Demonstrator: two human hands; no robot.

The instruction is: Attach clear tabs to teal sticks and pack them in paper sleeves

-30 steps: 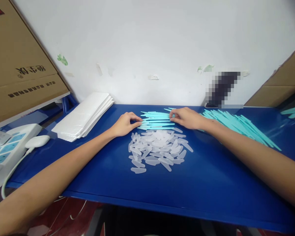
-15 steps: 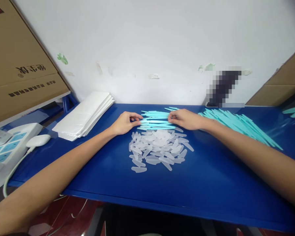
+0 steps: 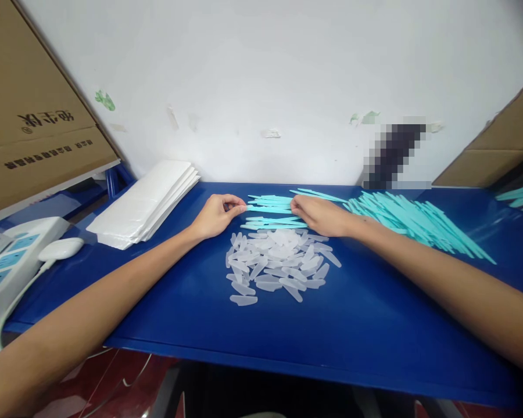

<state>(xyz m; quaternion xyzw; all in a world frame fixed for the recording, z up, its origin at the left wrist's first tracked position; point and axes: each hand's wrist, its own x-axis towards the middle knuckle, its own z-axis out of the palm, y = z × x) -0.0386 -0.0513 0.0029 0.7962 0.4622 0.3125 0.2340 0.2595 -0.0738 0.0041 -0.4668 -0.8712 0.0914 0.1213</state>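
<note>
A slim turquoise stick (image 3: 270, 209), shaped like an eyebrow razor, spans the gap between my two hands. My left hand (image 3: 218, 217) pinches its left end between thumb and fingertips. My right hand (image 3: 319, 215) is closed at its right end, with those fingertips partly hidden. Several more turquoise sticks (image 3: 270, 199) lie just behind it, and another small row (image 3: 272, 223) rests in front, beside the right fingers. Nearer to me is a loose heap of frosted, translucent caps (image 3: 279, 261), flat and tapered.
A large pile of turquoise sticks (image 3: 414, 223) lies at the right on the blue table (image 3: 287, 342). White padded envelopes (image 3: 143, 203) are stacked at the left, near a power strip (image 3: 21, 249) with a plugged-in charger (image 3: 61, 249). Cardboard (image 3: 39, 104) stands behind them.
Both hands have shifted slightly away from me, from among the sticks to one stick at the back group. A gap now shows between the back and front rows. The view has shifted slightly.
</note>
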